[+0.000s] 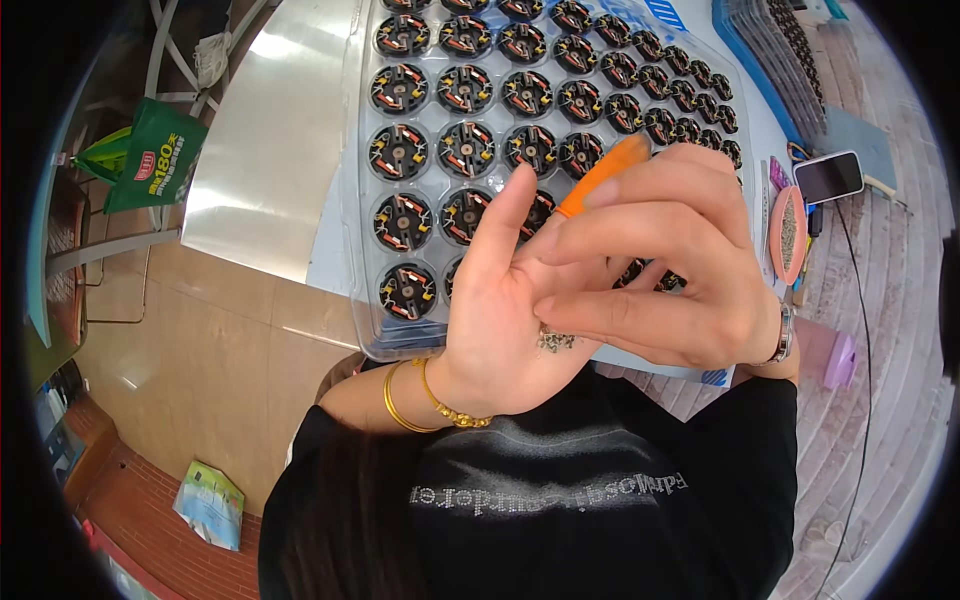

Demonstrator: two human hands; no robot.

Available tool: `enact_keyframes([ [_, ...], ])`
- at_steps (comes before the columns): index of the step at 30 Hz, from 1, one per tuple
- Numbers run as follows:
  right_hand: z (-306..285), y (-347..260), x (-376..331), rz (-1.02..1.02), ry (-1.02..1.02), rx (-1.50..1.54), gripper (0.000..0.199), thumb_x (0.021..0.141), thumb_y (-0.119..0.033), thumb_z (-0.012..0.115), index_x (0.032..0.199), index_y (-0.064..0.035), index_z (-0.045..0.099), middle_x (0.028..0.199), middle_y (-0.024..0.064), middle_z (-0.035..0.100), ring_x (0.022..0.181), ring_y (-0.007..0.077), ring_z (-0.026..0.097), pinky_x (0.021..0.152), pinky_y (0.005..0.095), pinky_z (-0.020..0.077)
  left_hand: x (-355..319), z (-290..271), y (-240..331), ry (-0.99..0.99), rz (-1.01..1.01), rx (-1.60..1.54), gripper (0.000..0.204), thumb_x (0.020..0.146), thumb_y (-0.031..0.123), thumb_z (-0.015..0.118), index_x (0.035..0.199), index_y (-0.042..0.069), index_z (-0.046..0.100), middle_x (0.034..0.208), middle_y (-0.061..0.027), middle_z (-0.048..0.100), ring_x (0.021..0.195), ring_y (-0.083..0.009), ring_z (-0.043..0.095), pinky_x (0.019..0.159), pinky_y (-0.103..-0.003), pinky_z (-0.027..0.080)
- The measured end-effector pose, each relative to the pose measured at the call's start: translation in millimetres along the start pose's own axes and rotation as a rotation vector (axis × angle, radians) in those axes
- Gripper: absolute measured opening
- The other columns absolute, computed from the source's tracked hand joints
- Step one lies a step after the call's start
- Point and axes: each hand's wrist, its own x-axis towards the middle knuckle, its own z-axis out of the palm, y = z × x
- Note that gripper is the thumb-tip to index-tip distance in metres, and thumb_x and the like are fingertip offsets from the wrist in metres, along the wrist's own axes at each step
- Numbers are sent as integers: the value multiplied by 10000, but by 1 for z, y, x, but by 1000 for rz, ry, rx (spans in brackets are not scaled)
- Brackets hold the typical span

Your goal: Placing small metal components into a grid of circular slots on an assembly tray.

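My left hand (495,325) is turned palm up with its thumb raised and a small heap of tiny metal parts (556,340) in the palm. An orange finger cot (603,177) covers what appears to be its index finger. My right hand (690,255) bends over that palm with curled fingers, one fingertip touching the palm beside the heap; anything pinched is too small to make out. Behind both hands lies a clear plastic tray (362,290) with rows of round black components (403,150), each carrying copper-coloured and yellow pieces. My hands hide some of the near ones.
To the right are a pink dish (788,255) of tiny metal parts, a phone (832,178) with a cable, and a lilac-lidded container (840,360). Stacked trays (770,70) stand at the far right. A bare metal sheet (270,150) and a green bag (155,160) are leftward.
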Motion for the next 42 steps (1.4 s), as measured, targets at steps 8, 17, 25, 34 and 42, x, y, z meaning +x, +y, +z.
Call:
enact_keyframes([
  [8,-2,0,3,-53,37,-157,342,502,-197,757,843,-180,780,1030,-15,688,982,223,554,778,386,442,3,14,-2,45,38,-115,597,1033,540,236,1318,87,500,1303,-80,578,1241,-226,530,1063,-386,400],
  [17,-1,9,5,-30,3,-36,279,560,-194,795,837,-167,771,1049,-1,683,981,240,567,804,384,458,9,-18,2,-370,-18,-39,668,1033,548,202,1514,102,331,1464,-49,438,1371,-160,387,1196,-379,215],
  [25,-24,95,20,252,78,-452,150,746,-132,789,894,-117,769,1135,38,658,1067,240,583,935,356,447,6,18,-7,152,73,145,684,1026,529,268,1551,91,239,1586,-54,299,1492,-279,173,1217,-481,91],
  [34,2,150,13,179,26,-427,80,809,-226,748,846,-156,760,1167,-13,642,1132,241,549,972,393,403,8,13,-6,77,60,171,690,1034,545,193,1559,98,222,1587,-24,271,1479,-215,196,1205,-417,72],
  [42,0,141,13,169,-36,-420,137,794,-143,753,928,-135,778,1187,25,640,1139,259,542,988,382,424,8,11,-5,42,55,166,702,1031,555,184,1568,102,194,1597,-26,249,1485,-227,179,1208,-426,57],
])
